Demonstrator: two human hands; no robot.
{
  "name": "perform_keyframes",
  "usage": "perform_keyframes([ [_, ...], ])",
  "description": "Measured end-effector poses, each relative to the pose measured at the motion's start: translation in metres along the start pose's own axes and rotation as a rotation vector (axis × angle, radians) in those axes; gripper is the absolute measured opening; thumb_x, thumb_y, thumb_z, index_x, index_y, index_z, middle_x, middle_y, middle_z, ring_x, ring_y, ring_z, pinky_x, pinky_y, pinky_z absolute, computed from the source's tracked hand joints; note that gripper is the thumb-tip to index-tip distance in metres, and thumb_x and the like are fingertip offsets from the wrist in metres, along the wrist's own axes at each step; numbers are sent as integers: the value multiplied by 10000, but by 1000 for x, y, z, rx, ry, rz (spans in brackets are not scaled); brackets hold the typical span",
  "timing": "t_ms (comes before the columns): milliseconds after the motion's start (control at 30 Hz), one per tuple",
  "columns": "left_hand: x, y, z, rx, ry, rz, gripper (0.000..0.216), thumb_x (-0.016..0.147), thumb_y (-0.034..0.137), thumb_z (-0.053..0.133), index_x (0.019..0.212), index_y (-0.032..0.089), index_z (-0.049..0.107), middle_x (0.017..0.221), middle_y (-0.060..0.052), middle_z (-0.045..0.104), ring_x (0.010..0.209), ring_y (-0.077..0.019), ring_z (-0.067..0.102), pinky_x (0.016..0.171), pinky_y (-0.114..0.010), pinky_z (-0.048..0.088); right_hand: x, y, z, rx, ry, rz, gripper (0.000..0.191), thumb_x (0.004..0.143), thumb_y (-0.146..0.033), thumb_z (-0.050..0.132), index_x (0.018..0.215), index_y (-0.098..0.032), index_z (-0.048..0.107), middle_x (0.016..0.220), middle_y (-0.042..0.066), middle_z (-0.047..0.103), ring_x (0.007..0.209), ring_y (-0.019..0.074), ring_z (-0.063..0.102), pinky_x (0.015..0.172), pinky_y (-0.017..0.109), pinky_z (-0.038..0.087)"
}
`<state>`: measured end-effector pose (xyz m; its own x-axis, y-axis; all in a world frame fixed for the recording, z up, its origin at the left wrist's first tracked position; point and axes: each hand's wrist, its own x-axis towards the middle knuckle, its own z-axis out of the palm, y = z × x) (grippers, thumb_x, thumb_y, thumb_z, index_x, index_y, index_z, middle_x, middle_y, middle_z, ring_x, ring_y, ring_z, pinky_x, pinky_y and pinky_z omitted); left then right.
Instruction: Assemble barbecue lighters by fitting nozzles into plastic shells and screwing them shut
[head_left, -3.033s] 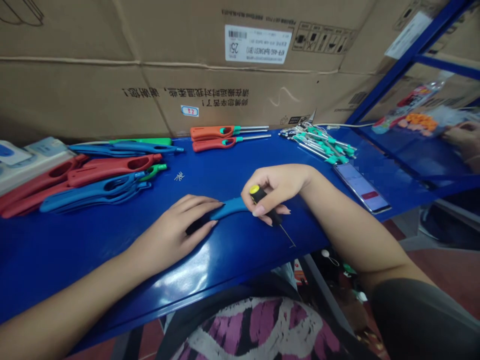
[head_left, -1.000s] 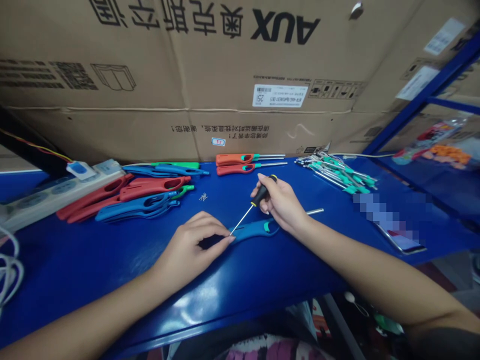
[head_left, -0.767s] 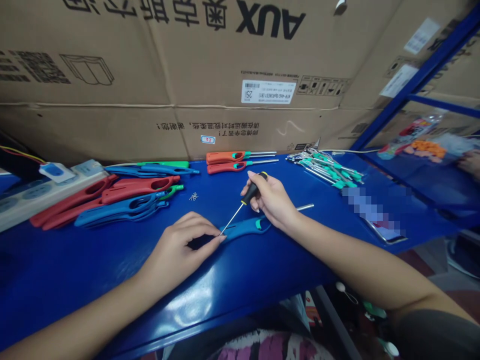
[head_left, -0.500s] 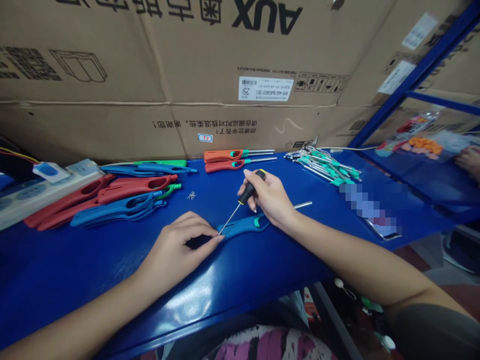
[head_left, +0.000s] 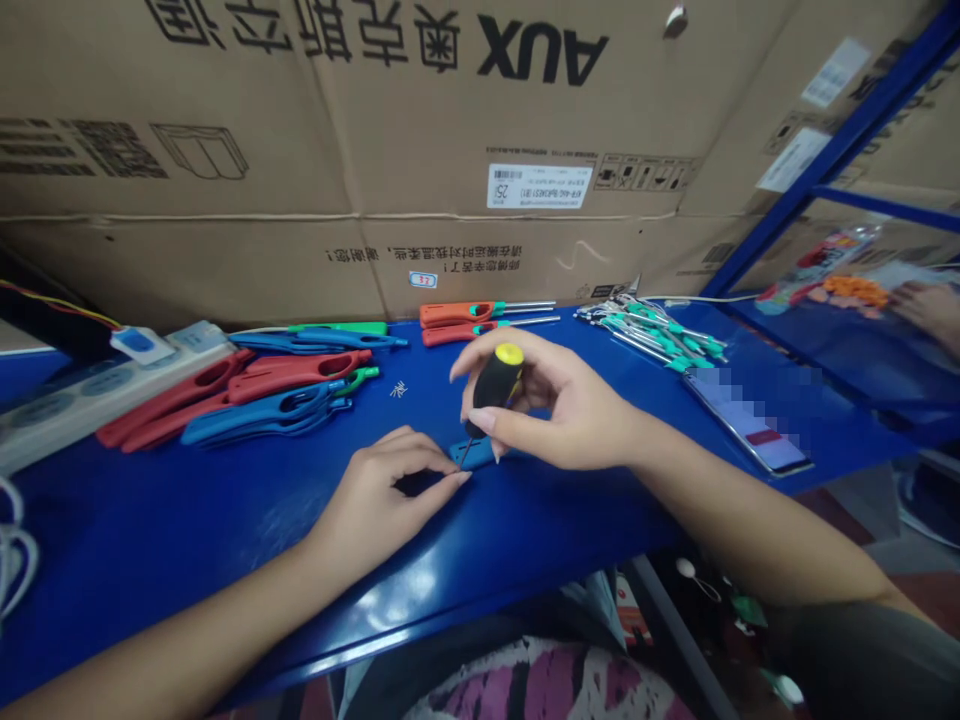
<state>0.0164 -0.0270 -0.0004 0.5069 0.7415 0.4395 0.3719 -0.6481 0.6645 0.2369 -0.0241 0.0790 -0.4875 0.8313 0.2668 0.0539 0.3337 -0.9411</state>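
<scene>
My right hand (head_left: 574, 405) grips a screwdriver (head_left: 496, 388) by its black handle with a yellow end, held nearly upright. Its thin shaft points down at the near end of a blue lighter (head_left: 475, 456) lying on the table. Thumb and forefinger of my left hand (head_left: 386, 485) pinch at that same end, around the screwdriver tip. Whether a screw sits between those fingertips is too small to tell. Most of the lighter is hidden behind my right hand. A small pile of screws (head_left: 398, 390) lies beyond my left hand.
Red lighter shells (head_left: 300, 373) and blue shells (head_left: 262, 415) lie left, beside a power strip (head_left: 112, 385). Two orange-red lighters (head_left: 457, 316) rest at the back. Metal tubes with green parts (head_left: 660, 335) and a phone (head_left: 746, 420) are right. Another person's hand (head_left: 930, 310) shows far right.
My right hand has tipped the screwdriver more upright and come closer to the lighter's near end, covering more of it. My left hand keeps its pinch. The view has shifted slightly.
</scene>
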Motion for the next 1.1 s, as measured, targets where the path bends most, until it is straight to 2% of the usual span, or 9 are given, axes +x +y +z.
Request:
perform_keyframes([
  [100, 0, 2, 1, -28, 32, -1, 94, 903, 253, 721, 829, 221, 771, 821, -28, 764, 789, -187, 699, 760, -335, 559, 3, -3, 3, -56, 38, -85, 566, 862, -259, 730, 1389, -294, 527, 1079, 33, 692, 739, 139, 662, 619, 242, 566],
  [233, -4, 4, 6, -56, 58, 4, 62, 889, 237, 743, 831, 220, 761, 832, -22, 770, 806, -189, 701, 793, -347, 553, 9, 10, 9, -262, 83, -253, 535, 858, -310, 749, 1358, -337, 560, 1369, 44, 605, 742, 124, 642, 597, 248, 558],
  [300, -6, 4, 8, -68, 46, -2, 50, 885, 227, 750, 837, 220, 762, 845, -20, 772, 818, -188, 700, 806, -348, 549, 9, 19, 12, -315, 120, -285, 527, 860, -317, 754, 1347, -351, 557, 1316, 35, 629, 730, 130, 640, 577, 256, 548],
  [433, -5, 3, 7, -77, 18, -12, 27, 885, 242, 757, 877, 216, 755, 892, -24, 772, 879, -193, 693, 838, -353, 551, 5, 35, 16, -232, 217, -264, 526, 880, -292, 739, 1353, -376, 525, 1145, 20, 660, 745, 154, 673, 573, 273, 573],
  [600, 0, -3, 2, 18, -47, -22, 467, 796, 387, 844, 1195, 228, 661, 1204, -69, 716, 1144, -251, 634, 1020, -444, 506, 3, 45, 14, -221, 393, -318, 539, 853, -237, 767, 1320, -383, 541, 1009, -6, 661, 641, 127, 644, 560, 268, 594],
  [700, 1, -9, 1, 58, -87, -34, 464, 838, 356, 806, 1246, 227, 629, 1246, -74, 699, 1175, -253, 618, 1041, -452, 493, 3, 49, 13, -262, 437, -359, 542, 845, -229, 775, 1315, -377, 549, 1161, 12, 659, 705, 136, 667, 581, 273, 607],
  [800, 1, -14, 2, 89, -121, -31, 417, 857, 300, 778, 1238, 215, 632, 1207, -66, 716, 1153, -252, 624, 1022, -448, 496, 4, 54, 13, -340, 419, -404, 541, 861, -222, 759, 1336, -360, 537, 1324, 32, 620, 804, 149, 695, 637, 280, 629],
  [967, 1, -15, 2, 107, -140, -31, 335, 873, 286, 748, 1189, 218, 661, 1160, -53, 736, 1117, -255, 632, 987, -448, 500, 7, 69, 9, -420, 342, -645, 656, 857, -182, 754, 1437, -287, 466, 1325, 79, 628, 813, 157, 712, 628, 286, 644],
  [1100, 2, -16, 2, 100, -132, -18, 309, 871, 264, 747, 1167, 215, 673, 1151, -49, 742, 1107, -249, 636, 985, -438, 499, 7, 74, 8, -451, 321, -692, 677, 871, -193, 743, 1465, -298, 435, 1338, 88, 620, 873, 184, 729, 648, 307, 655],
])
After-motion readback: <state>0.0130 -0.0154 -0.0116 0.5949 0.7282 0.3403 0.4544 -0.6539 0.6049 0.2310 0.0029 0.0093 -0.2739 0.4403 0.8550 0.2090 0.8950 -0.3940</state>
